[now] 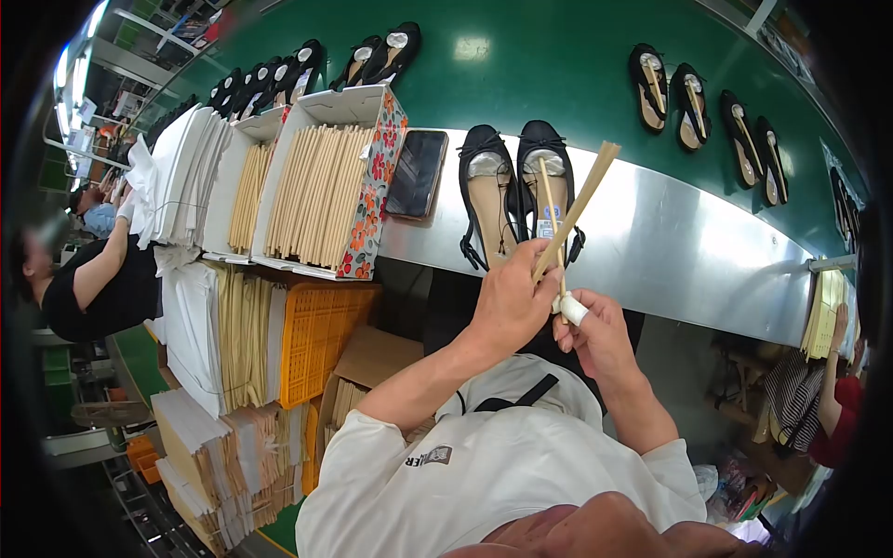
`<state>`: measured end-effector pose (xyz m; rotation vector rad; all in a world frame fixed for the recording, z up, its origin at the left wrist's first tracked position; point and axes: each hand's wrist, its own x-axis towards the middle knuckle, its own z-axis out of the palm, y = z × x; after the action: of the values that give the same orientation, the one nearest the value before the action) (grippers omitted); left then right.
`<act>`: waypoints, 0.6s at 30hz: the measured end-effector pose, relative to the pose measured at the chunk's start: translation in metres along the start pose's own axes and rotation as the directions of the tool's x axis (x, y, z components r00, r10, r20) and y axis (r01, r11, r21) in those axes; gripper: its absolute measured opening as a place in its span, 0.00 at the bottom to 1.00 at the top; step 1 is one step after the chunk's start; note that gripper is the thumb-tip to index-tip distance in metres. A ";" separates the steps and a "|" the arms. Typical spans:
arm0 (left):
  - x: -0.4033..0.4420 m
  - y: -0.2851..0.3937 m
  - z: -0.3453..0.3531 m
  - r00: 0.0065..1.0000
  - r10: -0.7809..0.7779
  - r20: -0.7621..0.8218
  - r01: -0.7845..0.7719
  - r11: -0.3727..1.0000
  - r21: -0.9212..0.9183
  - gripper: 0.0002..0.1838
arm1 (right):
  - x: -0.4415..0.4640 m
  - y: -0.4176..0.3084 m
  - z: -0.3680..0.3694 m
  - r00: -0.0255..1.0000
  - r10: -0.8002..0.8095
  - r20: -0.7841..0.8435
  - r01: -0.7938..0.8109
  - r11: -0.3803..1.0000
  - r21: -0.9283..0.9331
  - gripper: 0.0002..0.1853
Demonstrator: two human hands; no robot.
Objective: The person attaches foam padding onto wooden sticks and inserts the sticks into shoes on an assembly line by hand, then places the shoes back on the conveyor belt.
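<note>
Head view: left fingers (pixel 528 254) closed round the stick bundle (pixel 585 192), right fingers (pixel 574 310) pinching a single stick (pixel 550 197) low, sensibly, it looks light, stiff, snappable, its tip by the black shoe (pixel 540 133) on the counter (pixel 688 228)

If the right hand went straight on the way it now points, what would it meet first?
Probably the left hand, holding the bundle of sticks just ahead of the right hand. Depth is unclear from this one view, so it might pass slightly under or over.
</note>
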<state>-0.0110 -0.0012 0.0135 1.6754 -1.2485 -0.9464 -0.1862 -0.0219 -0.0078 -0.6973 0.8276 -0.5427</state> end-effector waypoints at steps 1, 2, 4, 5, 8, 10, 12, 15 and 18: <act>0.000 -0.001 0.000 1.000 0.022 -0.004 -0.022 1.000 0.000 0.19 | 0.002 0.001 0.000 1.000 -0.010 -0.003 0.010 1.000 0.004 0.08; 0.000 -0.001 0.000 1.000 0.021 -0.008 -0.021 1.000 0.003 0.19 | 0.004 0.002 0.000 1.000 -0.009 0.002 0.009 1.000 0.004 0.08; 0.002 -0.002 -0.001 0.999 -0.042 0.016 0.043 0.997 -0.056 0.18 | 0.009 0.003 0.000 0.999 -0.032 0.008 0.032 0.999 0.028 0.09; 0.003 -0.001 -0.001 0.999 -0.042 0.011 0.042 0.998 -0.053 0.18 | 0.010 0.004 0.001 0.999 -0.032 0.014 0.032 0.999 0.028 0.09; 0.008 0.006 -0.003 0.994 -0.035 0.100 0.051 0.987 -0.153 0.11 | 0.018 0.004 0.004 0.993 -0.118 -0.029 0.116 0.992 -0.054 0.12; 0.012 -0.016 0.000 0.989 -0.018 0.148 0.051 0.974 -0.221 0.13 | 0.027 0.014 0.000 0.990 -0.141 -0.003 0.140 0.987 -0.083 0.14; 0.017 -0.033 0.002 0.994 0.091 0.056 -0.090 0.996 -0.029 0.11 | 0.036 0.016 -0.003 0.986 -0.165 0.021 0.167 0.978 -0.126 0.14; 0.020 -0.035 0.020 0.995 -0.002 -0.102 -0.002 0.999 -0.034 0.11 | 0.036 0.015 -0.015 0.988 -0.141 0.067 0.149 0.977 -0.150 0.10; 0.018 -0.023 0.015 0.995 -0.063 -0.080 0.054 0.993 -0.102 0.11 | 0.033 0.011 -0.019 0.990 -0.127 0.066 0.133 0.986 -0.099 0.09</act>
<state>-0.0127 -0.0174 -0.0148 1.6634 -1.0845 -0.9485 -0.1813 -0.0434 -0.0411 -0.8627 0.7617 -0.5970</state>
